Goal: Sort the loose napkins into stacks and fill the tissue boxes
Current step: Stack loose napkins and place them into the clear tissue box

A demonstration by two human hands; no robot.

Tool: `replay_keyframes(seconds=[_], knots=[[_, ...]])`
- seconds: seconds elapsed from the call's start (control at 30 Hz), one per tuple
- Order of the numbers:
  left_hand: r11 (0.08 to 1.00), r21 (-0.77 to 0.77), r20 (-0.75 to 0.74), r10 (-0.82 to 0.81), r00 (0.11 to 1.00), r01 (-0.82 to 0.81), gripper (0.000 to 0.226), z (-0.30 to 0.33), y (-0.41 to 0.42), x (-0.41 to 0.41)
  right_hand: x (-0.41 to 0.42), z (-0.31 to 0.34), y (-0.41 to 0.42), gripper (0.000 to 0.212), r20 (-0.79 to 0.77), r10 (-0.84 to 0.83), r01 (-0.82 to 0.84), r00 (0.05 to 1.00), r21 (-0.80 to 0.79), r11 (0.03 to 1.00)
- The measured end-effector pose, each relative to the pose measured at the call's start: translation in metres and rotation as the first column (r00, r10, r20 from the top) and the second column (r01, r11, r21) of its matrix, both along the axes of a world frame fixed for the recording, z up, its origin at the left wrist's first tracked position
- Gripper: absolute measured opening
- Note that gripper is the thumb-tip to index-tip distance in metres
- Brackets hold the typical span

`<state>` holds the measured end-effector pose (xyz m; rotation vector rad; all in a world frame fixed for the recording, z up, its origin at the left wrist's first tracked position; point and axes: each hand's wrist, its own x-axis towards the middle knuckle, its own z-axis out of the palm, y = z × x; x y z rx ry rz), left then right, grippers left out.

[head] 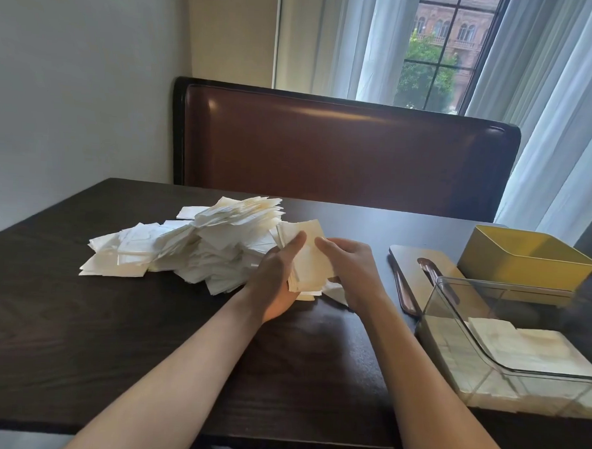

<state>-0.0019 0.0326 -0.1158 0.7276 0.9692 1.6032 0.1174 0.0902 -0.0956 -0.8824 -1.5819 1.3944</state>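
A big loose heap of white napkins (197, 243) lies on the dark table (110, 334), left of centre. My left hand (278, 278) and my right hand (350, 265) hold a small stack of napkins (311, 259) between them, just right of the heap; the left thumb lies on top, the right fingers curl round its right edge. At the right front a clear tissue box (508, 338) holds flat napkins (535, 346). Behind it stands a yellow box (526, 260), open at the top.
A wooden lid with a slot (422, 272) lies flat between my right hand and the yellow box. A brown leather bench back (343, 151) runs along the table's far edge, with a curtained window behind. The table's near edge crosses under my forearms.
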Motion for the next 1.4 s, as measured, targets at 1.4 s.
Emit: replay_keyframes(seconds=[1.4], knots=[[0.994, -0.022, 0.027, 0.109, 0.994, -0.108, 0.033, 0.001, -0.001, -0.004, 0.003, -0.004, 0.010, 0.020, 0.115, -0.110, 0.086, 0.987, 0.189, 0.978]])
